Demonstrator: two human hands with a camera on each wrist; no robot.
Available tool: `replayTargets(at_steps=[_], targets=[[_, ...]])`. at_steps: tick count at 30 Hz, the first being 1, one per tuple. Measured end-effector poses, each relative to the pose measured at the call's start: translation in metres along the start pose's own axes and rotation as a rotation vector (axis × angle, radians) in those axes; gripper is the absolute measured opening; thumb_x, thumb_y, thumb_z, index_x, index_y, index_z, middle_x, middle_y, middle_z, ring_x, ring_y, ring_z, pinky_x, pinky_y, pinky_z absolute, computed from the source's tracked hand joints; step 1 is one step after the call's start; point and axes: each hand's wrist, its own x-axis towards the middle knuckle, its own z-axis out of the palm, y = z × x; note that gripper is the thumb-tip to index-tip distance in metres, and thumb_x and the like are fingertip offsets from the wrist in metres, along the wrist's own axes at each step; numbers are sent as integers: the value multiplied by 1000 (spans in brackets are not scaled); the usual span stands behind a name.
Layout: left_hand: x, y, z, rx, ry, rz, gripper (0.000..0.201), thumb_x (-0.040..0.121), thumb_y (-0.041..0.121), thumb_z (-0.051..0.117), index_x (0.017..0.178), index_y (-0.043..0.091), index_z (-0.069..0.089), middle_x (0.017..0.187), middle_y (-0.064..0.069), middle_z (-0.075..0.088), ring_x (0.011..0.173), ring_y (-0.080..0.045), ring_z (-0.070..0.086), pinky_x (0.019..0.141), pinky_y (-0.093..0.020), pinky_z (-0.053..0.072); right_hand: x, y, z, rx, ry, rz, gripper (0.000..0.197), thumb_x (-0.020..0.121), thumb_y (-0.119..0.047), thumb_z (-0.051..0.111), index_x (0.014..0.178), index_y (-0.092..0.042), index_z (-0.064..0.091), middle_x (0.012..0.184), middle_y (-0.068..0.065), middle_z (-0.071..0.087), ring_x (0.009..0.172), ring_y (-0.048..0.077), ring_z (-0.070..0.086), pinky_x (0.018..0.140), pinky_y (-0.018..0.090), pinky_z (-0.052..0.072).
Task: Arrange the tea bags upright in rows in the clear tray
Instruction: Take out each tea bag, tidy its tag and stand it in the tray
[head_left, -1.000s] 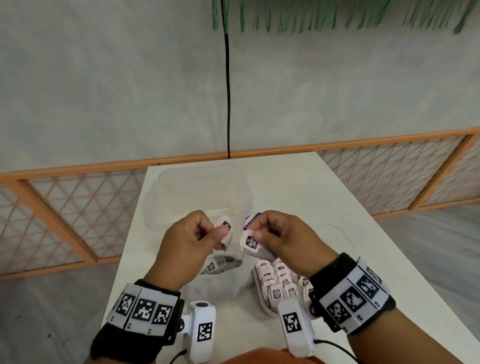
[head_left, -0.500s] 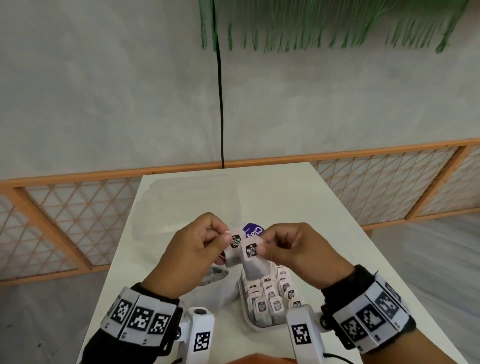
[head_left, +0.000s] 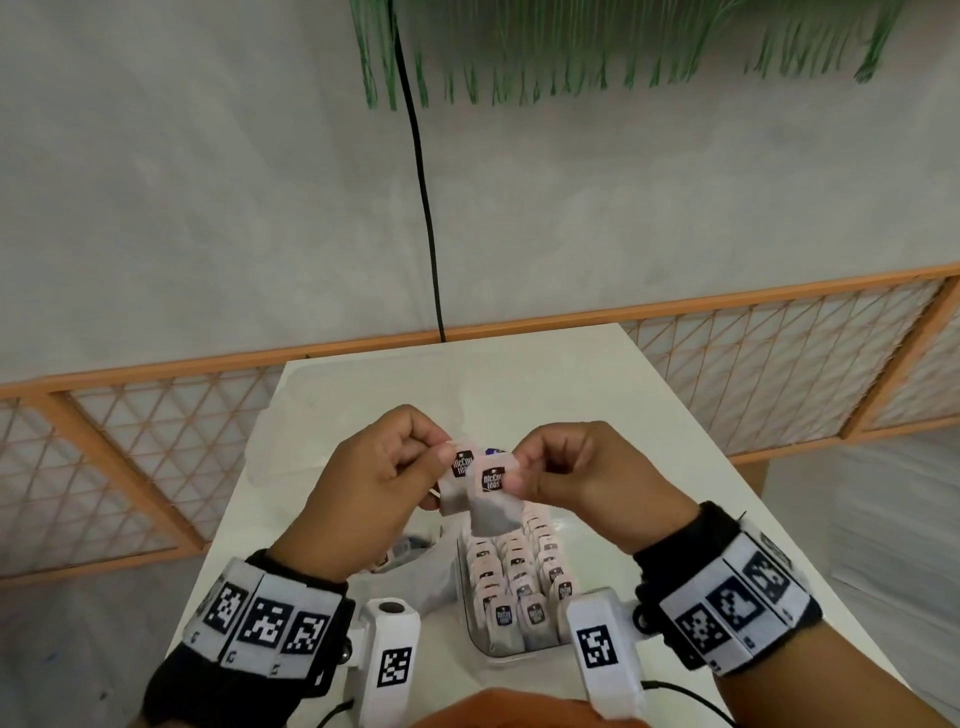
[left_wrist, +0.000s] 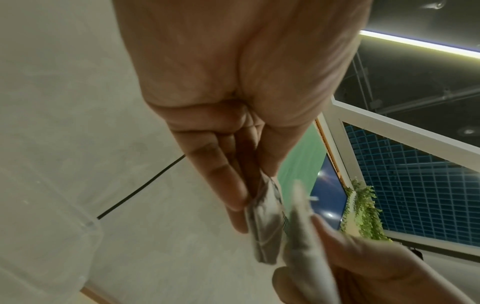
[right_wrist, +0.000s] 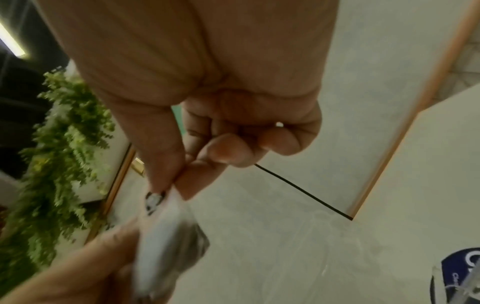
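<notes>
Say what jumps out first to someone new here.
Two tea bags held side by side above the table: the left hand pinches one tea bag, the right hand pinches the other tea bag. Just below them, nearer the person, the clear tray already holds rows of upright bags.

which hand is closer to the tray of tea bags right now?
Right, narrowly. The right hand holds a tea bag just above the far end of the clear tray; the left hand holds another tea bag above the table, left of the tray.
</notes>
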Motion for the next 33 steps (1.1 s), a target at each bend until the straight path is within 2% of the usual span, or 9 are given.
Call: replayTargets(at_steps=[3,6,11,16,21,27,29,32,33], targets=[[2,5,7,10,-32,12,7,93,14,58,86,15,59,75,-3,73,64,-17,69,67,-31,57,4,3,2,-64,26,-2,13,79,-14,77,70,-19,69,67,5,63,63,17,53,66,31,46],[3,3,10,15,-51,3,7,95,15,55,89,16,59,79,-3,73,67,-20,70,75,-44,58,8,7,0,-139,64,-5,14,79,-17,77,69,-15,68,63,5,62,58,14,51,61,31,43],[9,-3,12,-4,-36,7,10,97,20,52,91,21,60,83,-5,73,69,-22,71,76,-53,56,17,11,3,-246,85,13,17,78,-22,78,68,-17,66,57,-4,57,50,4,46,53,18,38],[16,-8,12,19,40,22,11,97,16,50,90,18,58,81,3,74,68,-16,72,73,-43,58,31,18,10,-228,125,54,20,77,-22,79,66,-19,64,58,-3,61,49,4,47,52,18,38],[20,-14,7,-45,-16,0,4,91,13,61,91,17,58,81,-1,74,72,-17,71,76,-41,58,35,22,17,-241,159,69,18,78,-24,78,69,-16,65,66,6,67,55,9,52,56,25,43],[21,-31,7,0,-30,28,22,83,4,70,91,20,58,76,5,74,71,-11,71,71,-25,57,33,26,25,-439,74,5,9,85,-25,71,93,-24,72,65,-15,59,62,-1,53,62,10,36],[23,-36,11,-1,-62,20,27,83,4,69,97,25,57,77,5,74,71,-10,70,71,-22,56,31,28,26,-552,86,-16,6,85,-21,70,89,-21,75,65,-20,56,66,-5,52,61,10,35],[25,-43,16,-26,-141,-16,48,79,9,75,113,35,53,84,4,73,79,-10,70,77,-22,55,27,34,16,-580,119,53,6,84,-20,71,84,-17,75,68,-15,63,68,1,56,61,13,38],[26,-47,15,-30,-152,-27,52,77,12,78,116,37,53,87,5,73,82,-9,69,78,-21,54,27,40,7,-597,124,111,9,84,-22,71,84,-15,75,72,-9,67,68,6,57,63,20,43]])
